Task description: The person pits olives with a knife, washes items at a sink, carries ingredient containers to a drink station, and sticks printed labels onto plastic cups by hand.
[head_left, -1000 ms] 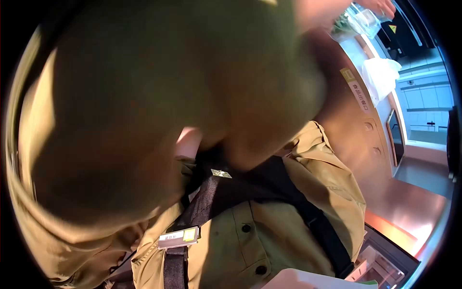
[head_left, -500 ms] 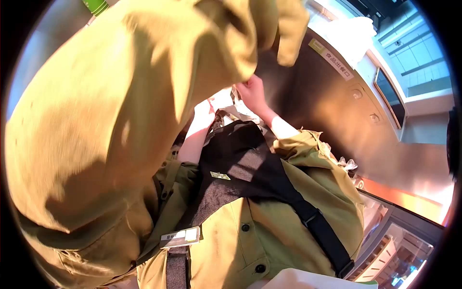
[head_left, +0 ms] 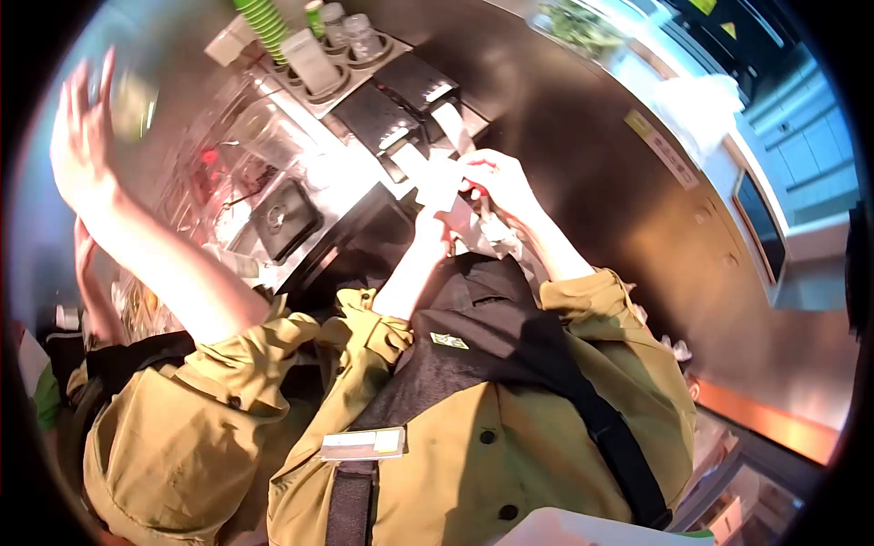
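Observation:
Both my hands are at a white paper slip (head_left: 441, 187) in front of my apron. Its lower part is gripped by my left hand (head_left: 431, 235), fingers closed. My right hand (head_left: 499, 185) is closed on the slip's right side, with fingers curled toward me. More crumpled white paper (head_left: 478, 235) hangs between and below the hands. Just beyond are two black printers (head_left: 375, 116), side by side, with white paper strips (head_left: 452, 127) coming out of them. Glare hides where the slip ends and the strips begin.
Left of me, a co-worker's hand (head_left: 86, 136) is raised beside a blurred round item (head_left: 135, 107). Green stacked cups (head_left: 262, 27) and a holder with lidded containers (head_left: 362, 41) stand behind the printers. A black square device (head_left: 286, 218) lies on the counter. A steel wall (head_left: 583, 146) runs along the right.
The co-worker's sleeve that covered much of the view has moved off to the left, uncovering the printers, counter and cups. My hands stay close together at the paper, now more fully visible.

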